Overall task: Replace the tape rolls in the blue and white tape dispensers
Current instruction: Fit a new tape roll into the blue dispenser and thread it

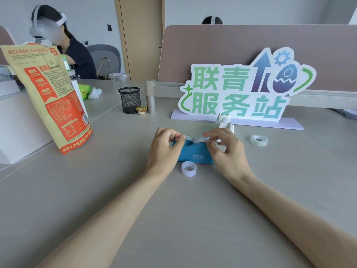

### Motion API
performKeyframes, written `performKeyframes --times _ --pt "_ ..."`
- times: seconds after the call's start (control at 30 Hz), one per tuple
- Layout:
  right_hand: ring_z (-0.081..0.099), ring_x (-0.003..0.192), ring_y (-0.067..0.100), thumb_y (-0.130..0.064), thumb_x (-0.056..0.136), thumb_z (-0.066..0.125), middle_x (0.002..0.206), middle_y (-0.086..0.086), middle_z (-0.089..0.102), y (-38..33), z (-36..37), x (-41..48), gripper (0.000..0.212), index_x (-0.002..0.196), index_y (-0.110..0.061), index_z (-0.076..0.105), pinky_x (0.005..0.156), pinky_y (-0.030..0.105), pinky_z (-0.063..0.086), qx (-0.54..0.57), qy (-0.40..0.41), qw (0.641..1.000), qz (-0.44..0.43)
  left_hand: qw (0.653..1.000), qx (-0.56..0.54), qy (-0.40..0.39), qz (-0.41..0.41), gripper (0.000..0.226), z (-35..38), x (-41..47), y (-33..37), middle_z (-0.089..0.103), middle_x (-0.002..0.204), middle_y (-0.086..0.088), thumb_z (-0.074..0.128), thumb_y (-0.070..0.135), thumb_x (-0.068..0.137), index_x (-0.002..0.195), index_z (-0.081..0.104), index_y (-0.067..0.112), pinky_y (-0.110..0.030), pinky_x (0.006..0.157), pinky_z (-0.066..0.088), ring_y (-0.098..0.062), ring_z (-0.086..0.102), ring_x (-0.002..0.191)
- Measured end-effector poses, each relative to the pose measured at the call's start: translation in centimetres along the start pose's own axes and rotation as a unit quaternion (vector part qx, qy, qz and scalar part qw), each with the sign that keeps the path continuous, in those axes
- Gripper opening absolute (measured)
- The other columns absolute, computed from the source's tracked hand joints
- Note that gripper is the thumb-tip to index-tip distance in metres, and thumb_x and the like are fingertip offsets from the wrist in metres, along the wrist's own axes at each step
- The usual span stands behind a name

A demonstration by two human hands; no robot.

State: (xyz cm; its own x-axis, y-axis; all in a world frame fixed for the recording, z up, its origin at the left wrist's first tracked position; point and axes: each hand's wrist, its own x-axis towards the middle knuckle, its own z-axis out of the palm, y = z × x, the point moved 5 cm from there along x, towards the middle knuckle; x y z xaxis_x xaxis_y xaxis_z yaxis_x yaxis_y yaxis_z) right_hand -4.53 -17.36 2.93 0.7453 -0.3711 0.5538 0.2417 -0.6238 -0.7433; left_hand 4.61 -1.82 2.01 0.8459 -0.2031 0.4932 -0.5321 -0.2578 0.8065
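Working at a grey desk (193,209), a person bends both hands over the blue tape dispenser (195,153) at centre. The left hand (164,147) pinches at its left tip, seemingly the tape end; the right hand (226,149) curls fingers at the roll, its grip unclear. The white dispenser (225,120) stands just beyond. Loose rolls (189,168) (259,140) look light and sticky, best held by their rims.
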Motion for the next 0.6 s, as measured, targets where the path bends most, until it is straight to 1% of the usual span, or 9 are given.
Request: performKeyframes --times 0.07,0.17,0.23,0.3,0.4,0.47,0.5,0.53,0.6 --pt "0.056 0.098 -0.001 -0.002 0.086 0.055 0.105 -0.008 0.063 0.1 0.2 0.0 0.025 0.098 -0.017 0.072 0.081 0.005 0.040 -0.020 -0.001 1.000 -0.011 1.000 0.003 0.002 -0.002 0.007 -0.1 0.0 -0.1 0.054 0.098 0.003 0.064 0.023 0.086 0.081 0.063 0.017 -0.002 0.072 0.036 -0.005 0.057 0.086" --pt "0.058 0.095 0.003 -0.004 0.086 0.056 0.106 -0.007 0.065 0.3 0.2 0.0 0.024 0.097 -0.018 0.072 0.082 0.011 0.044 -0.049 0.005 0.999 -0.019 1.000 0.009 -0.018 0.008 0.011 0.0 0.0 0.1 0.054 0.098 0.005 0.065 0.022 0.085 0.075 0.061 0.024 -0.012 0.078 0.040 -0.008 0.057 0.088" --pt "0.057 0.093 0.001 -0.005 0.085 0.057 0.104 -0.006 0.066 0.3 0.2 0.0 0.021 0.094 -0.017 0.072 0.080 0.009 0.043 -0.051 0.006 0.999 -0.019 1.000 0.005 -0.025 0.008 0.013 0.1 -0.1 0.1 0.054 0.098 0.006 0.065 0.022 0.085 0.073 0.060 0.025 -0.016 0.081 0.042 -0.008 0.057 0.089" --pt "0.056 0.094 -0.002 -0.005 0.085 0.058 0.102 -0.004 0.066 0.3 0.2 0.0 0.019 0.094 -0.014 0.072 0.078 0.006 0.042 -0.045 0.003 0.999 -0.018 1.000 -0.005 -0.021 -0.006 0.013 -0.1 0.0 0.0 0.054 0.100 0.007 0.064 0.023 0.085 0.073 0.059 0.026 -0.017 0.081 0.043 -0.002 0.057 0.086" --pt "0.055 0.095 -0.003 -0.002 0.085 0.058 0.102 0.000 0.066 0.2 0.2 0.1 0.020 0.095 -0.012 0.072 0.078 0.003 0.040 -0.040 0.000 0.999 -0.021 0.999 -0.038 -0.016 -0.028 0.014 -0.5 0.2 -0.3 0.053 0.099 0.010 0.066 0.022 0.085 0.074 0.059 0.028 -0.012 0.077 0.042 0.012 0.056 0.075" --pt "0.055 0.095 -0.002 0.000 0.085 0.057 0.103 0.000 0.065 0.0 0.3 0.0 0.022 0.097 -0.011 0.072 0.079 0.001 0.038 -0.041 -0.004 0.999 -0.027 0.997 -0.057 -0.022 -0.038 0.011 -0.6 0.4 -0.5 0.054 0.100 0.010 0.066 0.022 0.086 0.077 0.061 0.026 -0.005 0.074 0.041 0.015 0.055 0.072" --pt "0.055 0.095 -0.002 0.000 0.084 0.056 0.105 -0.001 0.064 -0.2 0.3 -0.1 0.024 0.099 -0.012 0.072 0.080 0.001 0.037 -0.046 -0.008 0.998 -0.031 0.996 -0.065 -0.029 -0.048 0.008 -0.6 0.5 -0.6 0.056 0.101 0.008 0.066 0.023 0.086 0.080 0.062 0.025 -0.005 0.074 0.042 0.013 0.055 0.073" --pt "0.055 0.095 -0.002 0.000 0.084 0.056 0.107 -0.002 0.062 -0.3 0.4 -0.2 0.026 0.101 -0.013 0.071 0.080 0.000 0.036 -0.051 -0.011 0.998 -0.035 0.995 -0.073 -0.039 -0.061 0.005 -0.5 0.6 -0.8 0.057 0.102 0.006 0.065 0.024 0.086 0.082 0.063 0.023 -0.009 0.077 0.044 0.010 0.056 0.076" --pt "0.055 0.097 -0.001 -0.002 0.084 0.057 0.110 -0.004 0.060 -0.4 0.4 -0.2 0.028 0.104 -0.016 0.070 0.081 -0.001 0.035 -0.053 -0.013 0.998 -0.037 0.990 -0.086 -0.062 -0.095 0.008 -0.4 0.9 -1.3 0.061 0.105 0.002 0.064 0.028 0.087 0.088 0.065 0.020 -0.026 0.084 0.049 -0.003 0.059 0.083"
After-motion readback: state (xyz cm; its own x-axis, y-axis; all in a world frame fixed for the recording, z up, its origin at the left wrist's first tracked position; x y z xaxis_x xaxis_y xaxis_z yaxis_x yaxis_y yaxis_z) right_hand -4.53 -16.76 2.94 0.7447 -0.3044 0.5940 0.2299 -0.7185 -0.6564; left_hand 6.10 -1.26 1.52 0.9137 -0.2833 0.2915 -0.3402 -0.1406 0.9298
